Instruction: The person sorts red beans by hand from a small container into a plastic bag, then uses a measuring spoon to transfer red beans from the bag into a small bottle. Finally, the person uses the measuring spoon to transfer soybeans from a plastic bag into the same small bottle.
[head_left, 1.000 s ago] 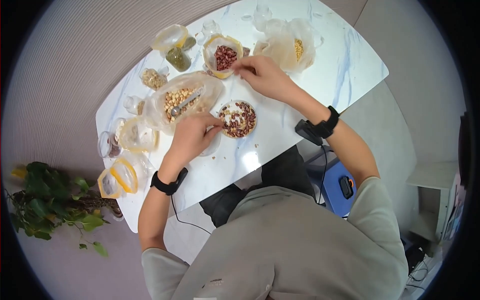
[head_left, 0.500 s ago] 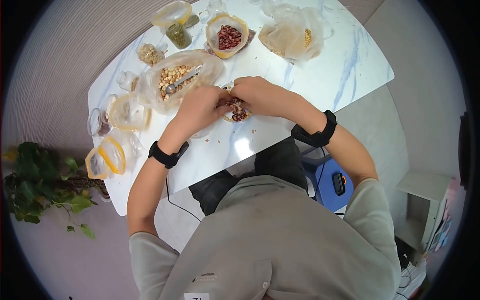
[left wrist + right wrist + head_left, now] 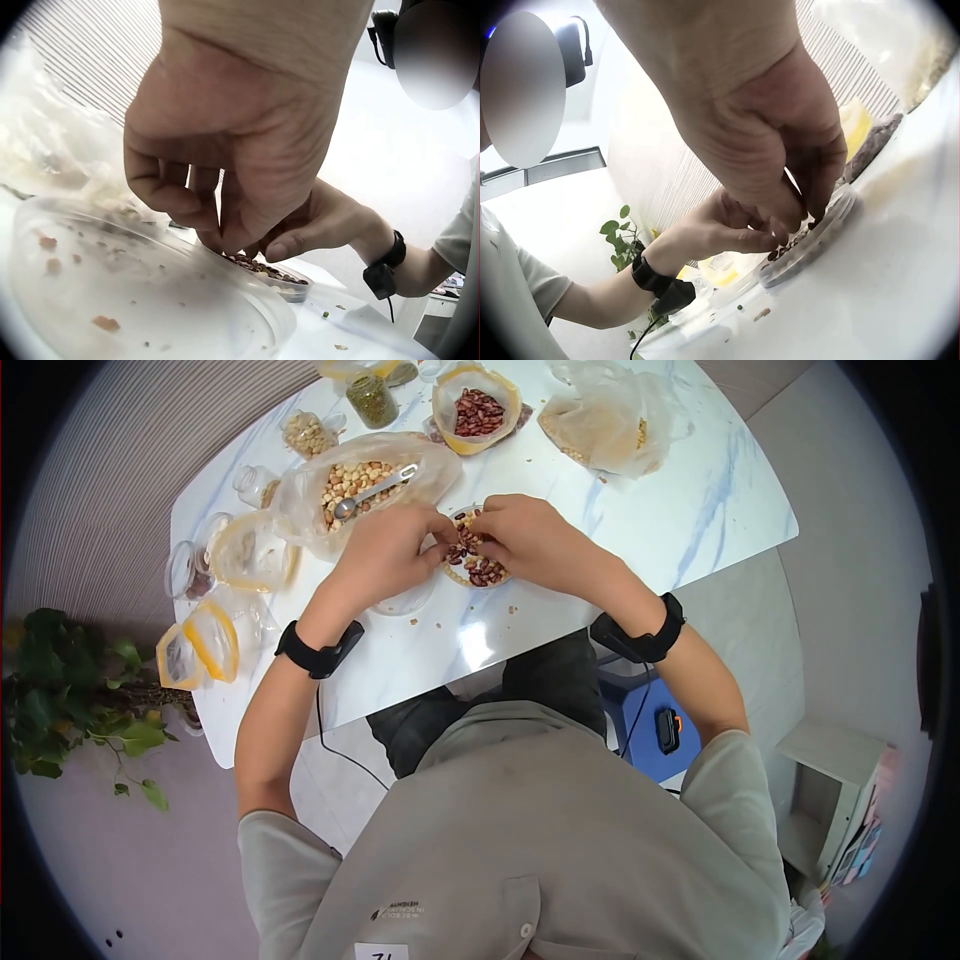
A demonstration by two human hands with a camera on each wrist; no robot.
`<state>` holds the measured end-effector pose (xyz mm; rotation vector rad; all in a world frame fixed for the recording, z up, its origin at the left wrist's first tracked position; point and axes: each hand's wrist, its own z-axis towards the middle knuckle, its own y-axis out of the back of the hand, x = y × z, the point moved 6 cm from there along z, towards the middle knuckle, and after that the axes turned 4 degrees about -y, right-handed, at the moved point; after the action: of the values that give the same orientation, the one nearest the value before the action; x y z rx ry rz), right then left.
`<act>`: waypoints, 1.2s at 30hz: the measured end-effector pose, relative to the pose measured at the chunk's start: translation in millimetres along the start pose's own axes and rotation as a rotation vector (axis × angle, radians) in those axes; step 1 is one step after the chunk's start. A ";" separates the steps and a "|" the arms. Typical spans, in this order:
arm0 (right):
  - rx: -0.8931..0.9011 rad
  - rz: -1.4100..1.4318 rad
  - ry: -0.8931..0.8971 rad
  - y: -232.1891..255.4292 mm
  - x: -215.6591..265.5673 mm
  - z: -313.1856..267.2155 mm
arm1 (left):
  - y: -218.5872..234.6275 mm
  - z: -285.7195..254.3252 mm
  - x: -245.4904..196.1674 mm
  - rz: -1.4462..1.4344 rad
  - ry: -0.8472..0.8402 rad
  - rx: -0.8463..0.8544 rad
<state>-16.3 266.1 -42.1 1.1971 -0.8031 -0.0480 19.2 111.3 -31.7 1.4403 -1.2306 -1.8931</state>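
A round, shallow clear dish [image 3: 476, 585] on the table holds dark red kidney beans [image 3: 486, 571] with paler seeds among them. Both hands reach down into it from opposite sides. My left hand [image 3: 392, 552] pinches a bean at the dish's left side, thumb and forefinger together in the left wrist view. From the right, my right hand [image 3: 538, 542] pinches a bean over the dish, a dark spot showing by its fingertips in the right wrist view. Left of the dish, partly under my left hand, lies a clear plastic lid [image 3: 150, 292] with brown flakes on it.
Behind my left hand sits an open bag of peanut-like nuts [image 3: 350, 485] with a metal measuring spoon [image 3: 375, 492]. Further back stand a bag of red beans [image 3: 478, 412], a bag of yellow grains [image 3: 610, 435] and a green-filled jar [image 3: 371, 400]. Yellow-rimmed bags [image 3: 213, 640] lie left.
My right hand has come from the red bean bag down to the dish. My left hand stays at the dish's left side. The hands have drawn slightly apart since half a second ago.
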 end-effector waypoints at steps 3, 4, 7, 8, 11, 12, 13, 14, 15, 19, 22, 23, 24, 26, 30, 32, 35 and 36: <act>-0.031 0.021 0.055 -10.3 4.2 4.3 | 3.0 -0.2 -2.2 0.007 0.020 0.036; -0.017 -0.022 0.060 -15.7 4.5 5.9 | 2.9 -0.2 -2.5 0.011 0.019 0.043; 0.017 -0.118 0.079 -24.0 5.5 9.1 | 1.5 -1.9 -0.4 0.010 -0.032 0.006; 0.025 -0.126 0.087 -24.4 6.7 9.0 | 1.5 -2.2 -0.4 0.019 -0.032 0.012; 0.036 -0.148 0.088 -23.2 9.8 7.4 | 1.3 -3.0 -1.0 0.041 -0.038 0.025; 0.038 -0.155 0.084 -22.3 10.0 6.9 | 1.4 -3.0 -1.1 0.047 -0.043 0.027; 0.034 -0.130 0.079 -21.0 9.3 6.6 | 1.5 -3.0 -1.3 0.054 -0.049 0.029; 0.030 -0.106 0.074 -19.5 8.1 6.3 | 1.4 -2.9 -2.0 0.062 -0.065 0.027; 0.026 -0.082 0.068 -18.2 6.7 5.9 | 1.4 -2.8 -2.8 0.071 -0.081 0.026; -0.012 0.058 0.003 -12.1 -4.0 4.2 | -3.6 0.5 -6.8 0.130 0.009 0.115; -0.058 0.125 0.003 -5.6 -8.2 1.5 | -8.1 2.5 -10.2 0.186 0.022 0.116; -0.068 0.154 0.010 -1.8 -8.0 1.2 | -7.4 3.6 -11.8 0.202 0.021 0.122; -0.084 0.183 0.021 0.0 -8.0 0.8 | -8.0 4.3 -13.0 0.225 0.018 0.125; -0.144 0.308 -0.035 5.3 -8.4 -0.9 | -8.8 4.7 -14.2 0.250 0.009 0.130; 0.015 0.744 -0.342 1.1 -24.1 -0.7 | -10.3 5.2 -17.1 0.267 -0.035 0.103; 0.015 0.916 -0.386 0.4 -29.3 -2.0 | -9.1 3.9 -20.5 0.265 -0.053 0.076; 0.056 0.894 -0.387 -0.7 -34.2 0.6 | -4.5 3.4 -23.9 0.206 -0.037 0.046; 0.076 0.840 -0.377 -1.1 -34.3 1.4 | -3.6 3.3 -21.1 0.162 -0.017 0.044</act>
<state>-41.7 279.5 -60.9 0.8490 -1.5996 0.4611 24.0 130.9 -23.7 1.3062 -1.3619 -1.7832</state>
